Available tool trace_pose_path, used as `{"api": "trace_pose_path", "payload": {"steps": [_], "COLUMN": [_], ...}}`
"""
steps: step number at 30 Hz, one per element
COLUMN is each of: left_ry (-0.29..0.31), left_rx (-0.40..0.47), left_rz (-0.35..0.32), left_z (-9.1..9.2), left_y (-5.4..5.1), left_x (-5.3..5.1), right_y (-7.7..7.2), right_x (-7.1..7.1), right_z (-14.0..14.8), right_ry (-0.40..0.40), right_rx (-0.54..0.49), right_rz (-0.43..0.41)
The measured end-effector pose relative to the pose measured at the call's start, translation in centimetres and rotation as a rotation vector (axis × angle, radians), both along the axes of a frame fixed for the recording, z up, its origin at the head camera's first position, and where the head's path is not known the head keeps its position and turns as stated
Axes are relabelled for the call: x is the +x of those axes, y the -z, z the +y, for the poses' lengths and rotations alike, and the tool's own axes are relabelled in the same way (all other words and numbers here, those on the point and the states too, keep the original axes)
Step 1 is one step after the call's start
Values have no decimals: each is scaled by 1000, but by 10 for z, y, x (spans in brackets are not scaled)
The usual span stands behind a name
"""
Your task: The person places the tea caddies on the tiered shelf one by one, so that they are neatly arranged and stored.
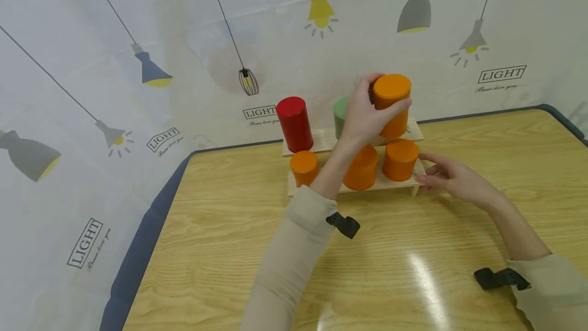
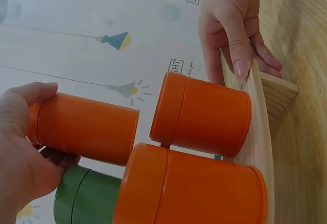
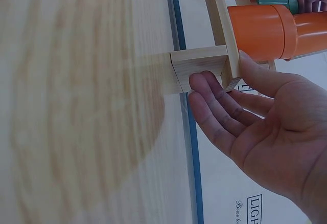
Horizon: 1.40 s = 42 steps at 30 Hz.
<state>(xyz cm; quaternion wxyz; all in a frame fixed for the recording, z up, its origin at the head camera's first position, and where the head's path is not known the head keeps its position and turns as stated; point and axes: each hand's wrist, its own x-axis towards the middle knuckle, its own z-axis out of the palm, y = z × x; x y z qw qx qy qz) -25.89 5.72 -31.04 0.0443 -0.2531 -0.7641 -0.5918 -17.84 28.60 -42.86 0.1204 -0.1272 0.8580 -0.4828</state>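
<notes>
My left hand grips a tall orange canister, thumb in front, at the right of a two-tier wooden rack's upper shelf. Wall shows past the canister's base in the left wrist view, so it appears raised off the shelf. With thumb on top, my right hand pinches the lower shelf's right end, its other fingers by the rack's leg. Along that shelf stand a small orange canister, a larger one partly behind my left arm, and another small one.
On the upper shelf a tall red canister stands at the left. A green canister is partly hidden by my left hand. Behind the rack, the wood-grain table ends at a dark edge against a lamp-printed cloth.
</notes>
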Motion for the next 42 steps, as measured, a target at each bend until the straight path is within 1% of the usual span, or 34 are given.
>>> {"api": "trace_pose_path", "payload": {"steps": [8, 12, 20, 24, 30, 34, 37, 42], "left_ry": [7, -6, -28, -41, -69, -105, -127, -132], "left_rx": [-83, -118, -190, -229, -248, -274, -318, -393], "left_rz": [-14, -24, -4, 4, -5, -18, -36, -65], "left_z": [12, 15, 19, 21, 23, 22, 24, 29], "left_y": [-4, -5, -4, -2, 0, 0, -2, -8], "left_x": [-7, -9, -14, -15, -15, -13, -12, -11], "right_y": [2, 3, 3, 2, 1, 1, 0, 0], "right_x": [-1, -2, -1, 0, -1, -1, -1, -1], "right_z": [1, 1, 2, 2, 0, -2, -1, 1], "right_ry": [-4, -2, -9, -11, -20, -31, -25, -14], "right_rx": [-11, -4, -40, -39, -18, -17, -1, 3], "right_rz": [8, 9, -14, -16, -3, -4, -18, -27]}}
